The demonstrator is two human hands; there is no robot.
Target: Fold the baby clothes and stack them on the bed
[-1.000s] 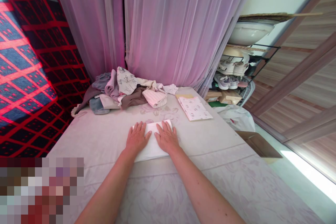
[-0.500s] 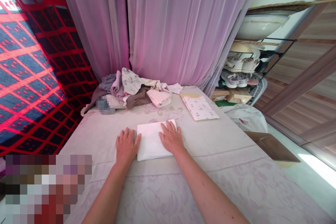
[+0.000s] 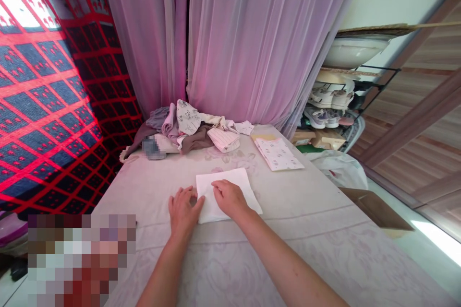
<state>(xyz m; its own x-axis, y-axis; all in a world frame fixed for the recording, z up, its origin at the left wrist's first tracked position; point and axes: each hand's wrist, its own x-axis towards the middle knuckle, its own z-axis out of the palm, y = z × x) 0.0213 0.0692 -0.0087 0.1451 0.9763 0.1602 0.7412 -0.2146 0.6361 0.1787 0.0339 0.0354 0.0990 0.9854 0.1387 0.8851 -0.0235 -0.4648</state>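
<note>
A white folded cloth (image 3: 230, 204) lies flat on the covered bed or table top. My left hand (image 3: 184, 208) is at its left edge, fingers bent and spread, with the thumb at the cloth's border. My right hand (image 3: 230, 199) rests over the middle of the cloth, its fingers curled inward; no fold of cloth shows between them. Beyond the cloth to the right lies a folded white garment with a small print (image 3: 279, 154). At the back left sits a heap of clothes, with a pink striped garment (image 3: 224, 139) at its near side.
Purple curtains (image 3: 252, 48) hang behind the surface. A red and dark patterned cloth (image 3: 54, 81) hangs on the left. At right are a rack with shoes (image 3: 324, 117), a plastic bag (image 3: 342, 168) and a cardboard box (image 3: 374, 206) on the floor. A blurred patch covers the lower left.
My right hand has gone from flat and spread to curled and has shifted left on the cloth. My left hand's fingers have bent more. The view has tilted slightly.
</note>
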